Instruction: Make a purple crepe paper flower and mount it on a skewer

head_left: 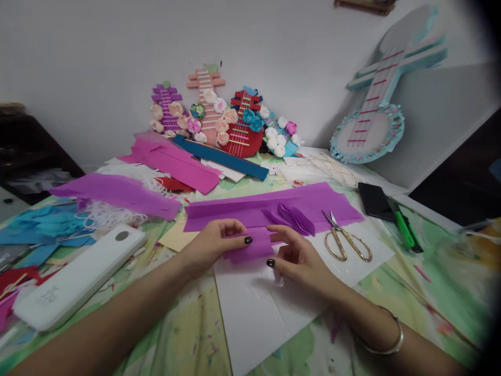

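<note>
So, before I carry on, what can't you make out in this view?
All in the head view:
- Whether the right hand touches the small purple piece: contact too small to tell.
- Underside of the left hand's grip: hidden by its thumb and the piece.
- Mark on the white device: blurred.
- Whatever lies under the left purple sheet: covered by it.
- Orange-yellow item: blurred, darkened at the right edge.

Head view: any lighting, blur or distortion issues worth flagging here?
Head view: flat, dim light; soft shadow under the right hand on the white sheet, with faint glare there; dark vignette at the right edge and upper right corner; wide-angle stretch toward the sides; the items at the far right look smeared, while the scissors read fairly clearly.
</note>
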### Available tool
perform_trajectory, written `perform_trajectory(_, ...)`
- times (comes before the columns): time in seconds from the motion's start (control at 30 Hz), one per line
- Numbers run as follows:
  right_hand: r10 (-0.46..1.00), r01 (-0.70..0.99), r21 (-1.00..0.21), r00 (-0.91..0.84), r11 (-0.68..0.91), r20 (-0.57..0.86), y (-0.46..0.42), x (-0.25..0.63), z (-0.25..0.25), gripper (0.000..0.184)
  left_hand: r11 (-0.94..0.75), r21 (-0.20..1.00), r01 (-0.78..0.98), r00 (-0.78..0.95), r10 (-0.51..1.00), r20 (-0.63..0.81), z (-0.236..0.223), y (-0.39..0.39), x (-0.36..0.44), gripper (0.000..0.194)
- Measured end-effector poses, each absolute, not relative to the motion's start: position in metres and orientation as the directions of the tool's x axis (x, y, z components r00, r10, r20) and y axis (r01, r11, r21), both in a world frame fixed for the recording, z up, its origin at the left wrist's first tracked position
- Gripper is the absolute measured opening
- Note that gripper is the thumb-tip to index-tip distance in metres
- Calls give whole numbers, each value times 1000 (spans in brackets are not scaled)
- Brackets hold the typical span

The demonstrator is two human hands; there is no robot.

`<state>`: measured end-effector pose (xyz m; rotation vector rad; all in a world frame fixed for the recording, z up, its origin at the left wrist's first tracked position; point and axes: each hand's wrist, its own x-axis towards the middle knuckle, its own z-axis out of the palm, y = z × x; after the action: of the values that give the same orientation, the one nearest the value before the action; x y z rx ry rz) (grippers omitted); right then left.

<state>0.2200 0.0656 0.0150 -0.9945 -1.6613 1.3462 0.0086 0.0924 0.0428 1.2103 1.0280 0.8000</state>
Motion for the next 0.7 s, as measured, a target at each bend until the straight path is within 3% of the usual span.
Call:
perform_trajectory(0.2,854,51,-995,-519,90,51,59,223,26,66,230,967,-115,188,960,-206,33,96,12,40)
perform_trajectory(0.33,808,169,-979,-589,117,-5,56,226,33,29,186,976,-114,136,976,-170,30,97,13,40)
perform_trajectory(0.43,825,205,-978,-559,42,-81,62,230,27,28,101,994,-37,126,987,-95,27,98,11,32)
perform_trajectory(0.53,855,161,-984,-499,-71,-143,71,234,18,38,-109,966,235,158,985,73,25,97,8,42)
perform_trajectory(0.63,875,73,-985,-452,-156,-172,78,236,14,38,-449,746,493,371,883,286,26,94,5,57)
perform_trajectory(0.7,876,39,-983,-449,-179,-177,80,237,15,34,-636,590,497,558,755,343,27,91,5,60)
